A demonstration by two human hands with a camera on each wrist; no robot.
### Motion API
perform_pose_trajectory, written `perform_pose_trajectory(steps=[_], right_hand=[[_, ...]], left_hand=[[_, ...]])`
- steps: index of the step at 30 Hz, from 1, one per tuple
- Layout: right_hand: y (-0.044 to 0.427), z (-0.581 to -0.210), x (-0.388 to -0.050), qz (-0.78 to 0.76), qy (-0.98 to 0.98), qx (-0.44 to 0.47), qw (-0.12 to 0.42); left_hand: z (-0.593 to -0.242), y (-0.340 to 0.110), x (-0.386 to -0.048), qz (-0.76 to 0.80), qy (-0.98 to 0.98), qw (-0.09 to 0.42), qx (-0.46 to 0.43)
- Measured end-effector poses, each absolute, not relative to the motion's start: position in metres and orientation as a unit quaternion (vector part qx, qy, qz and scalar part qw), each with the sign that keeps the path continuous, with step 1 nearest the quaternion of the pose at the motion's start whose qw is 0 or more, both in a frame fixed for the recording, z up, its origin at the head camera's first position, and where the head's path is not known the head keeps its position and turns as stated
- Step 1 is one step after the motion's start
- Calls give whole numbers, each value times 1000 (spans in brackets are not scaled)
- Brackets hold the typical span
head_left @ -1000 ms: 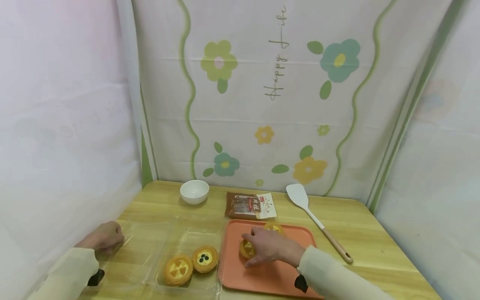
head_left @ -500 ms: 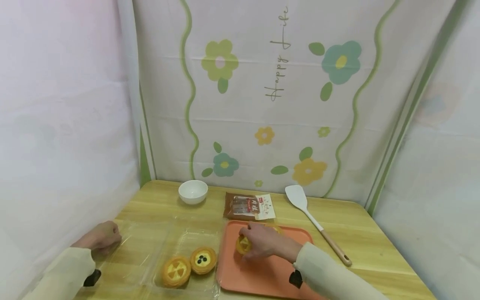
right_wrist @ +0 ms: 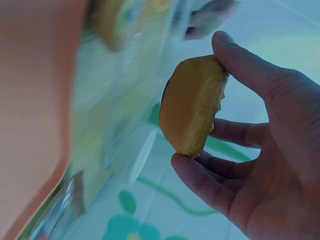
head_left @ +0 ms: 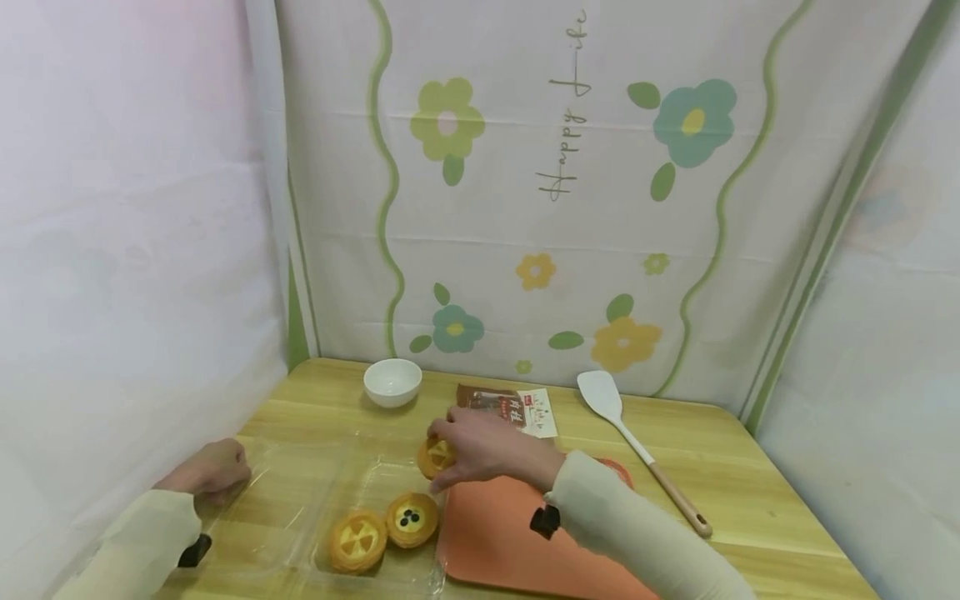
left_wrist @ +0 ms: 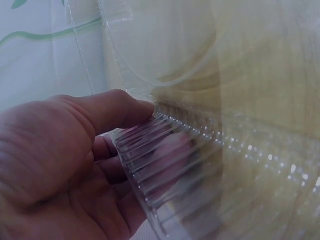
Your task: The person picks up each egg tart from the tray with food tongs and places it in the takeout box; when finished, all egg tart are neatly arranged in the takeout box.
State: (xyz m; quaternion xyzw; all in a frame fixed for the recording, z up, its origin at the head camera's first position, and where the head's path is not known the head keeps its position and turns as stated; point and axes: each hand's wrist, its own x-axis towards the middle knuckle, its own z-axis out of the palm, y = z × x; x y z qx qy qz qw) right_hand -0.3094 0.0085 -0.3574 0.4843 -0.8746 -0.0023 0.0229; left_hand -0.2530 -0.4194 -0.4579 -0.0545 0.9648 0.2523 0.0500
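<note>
Between the thumb and fingers of my right hand is an egg tart, held above the far right edge of a clear plastic container. Two more egg tarts sit in that container: one with a yellow wedge pattern and one with dark dots. My left hand is at the container's left side. In the left wrist view its thumb and fingers pinch the ribbed edge of the clear lid. An orange tray lies under my right forearm, which hides part of it.
A white bowl stands at the back left. Behind my right hand lies a brown and white packet. A white spatula with a wooden handle rests to the right of the tray. Fabric walls enclose the table.
My right hand has lifted the egg tart off the orange tray and carried it left to the container's edge. My left hand stays at the lid.
</note>
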Motion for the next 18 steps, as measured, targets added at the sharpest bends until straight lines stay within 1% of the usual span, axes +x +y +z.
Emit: perform_pose_trajectory(steps=[5,11,18], right_hand=[[-27,-360,-310,-6,-874,485,-9],[-68,-373,-316,-21,-877,478,-35],[-96,-389,-314,-35,-906,418,-57]], left_hand=[[-456,-414,-253,247,967,47,-42],[-454,-414,-256,250,965,52,-53],[-454,-415,-256,248,967,44,-47]])
